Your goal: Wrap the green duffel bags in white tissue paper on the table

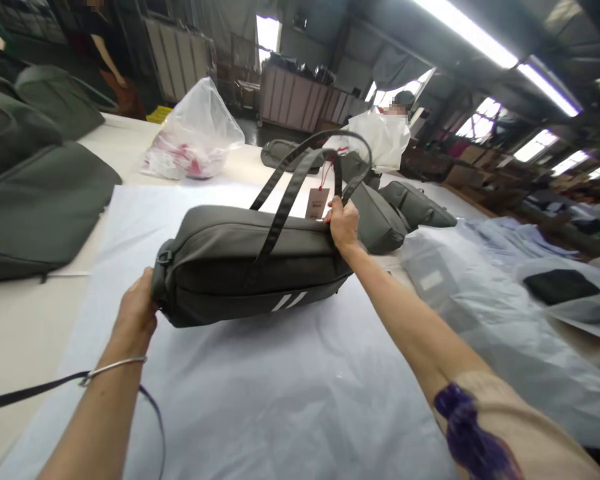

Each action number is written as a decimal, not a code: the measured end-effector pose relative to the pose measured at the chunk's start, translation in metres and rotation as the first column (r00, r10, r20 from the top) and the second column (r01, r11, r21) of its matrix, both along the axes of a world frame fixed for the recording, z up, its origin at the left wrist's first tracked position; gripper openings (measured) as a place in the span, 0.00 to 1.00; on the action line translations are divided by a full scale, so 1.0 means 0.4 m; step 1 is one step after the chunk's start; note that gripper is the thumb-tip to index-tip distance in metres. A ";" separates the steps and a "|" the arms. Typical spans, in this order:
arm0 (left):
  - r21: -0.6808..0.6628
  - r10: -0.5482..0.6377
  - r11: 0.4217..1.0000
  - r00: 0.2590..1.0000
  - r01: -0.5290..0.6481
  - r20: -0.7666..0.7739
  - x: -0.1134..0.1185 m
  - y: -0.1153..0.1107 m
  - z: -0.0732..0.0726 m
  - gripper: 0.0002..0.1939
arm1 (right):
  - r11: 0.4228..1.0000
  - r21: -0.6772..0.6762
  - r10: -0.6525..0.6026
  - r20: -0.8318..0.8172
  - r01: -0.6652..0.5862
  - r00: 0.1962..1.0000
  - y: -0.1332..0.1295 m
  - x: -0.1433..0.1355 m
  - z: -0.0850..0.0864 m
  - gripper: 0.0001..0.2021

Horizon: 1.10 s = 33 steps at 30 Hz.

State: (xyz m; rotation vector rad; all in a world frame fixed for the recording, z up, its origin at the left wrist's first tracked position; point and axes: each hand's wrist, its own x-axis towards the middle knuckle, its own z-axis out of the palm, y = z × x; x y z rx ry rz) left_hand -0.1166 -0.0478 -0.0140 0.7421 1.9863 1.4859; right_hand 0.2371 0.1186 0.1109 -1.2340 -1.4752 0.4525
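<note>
A dark green bag hangs just above a white sheet on the table. The left hand clamps its near end; the right hand grips the far end by the straps. More bags lie left.

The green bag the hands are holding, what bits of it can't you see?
Head view:
- Far side and underside of the duffel bag: turned away.
- Left hand fingertips: hidden behind the bag's end.
- Hang tag print: too small to read.
- Right hand palm: faces away, closed on the bag's top edge.
</note>
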 end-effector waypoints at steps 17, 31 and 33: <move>0.062 -0.229 0.854 0.481 0.516 -0.846 0.313 -0.366 -0.064 0.31 | 0.998 -0.046 -0.034 0.232 0.046 0.972 -0.001 -0.073 -0.143 0.14; -0.257 -0.356 0.931 0.802 0.259 -0.479 0.417 -0.358 -0.215 0.33 | 0.997 -0.006 -0.072 0.422 0.082 0.904 -0.014 -0.077 -0.161 0.17; -0.254 -0.263 0.955 0.841 0.156 -0.472 0.371 -0.315 -0.234 0.32 | 0.996 0.012 -0.089 0.438 0.093 0.894 -0.011 -0.076 -0.166 0.19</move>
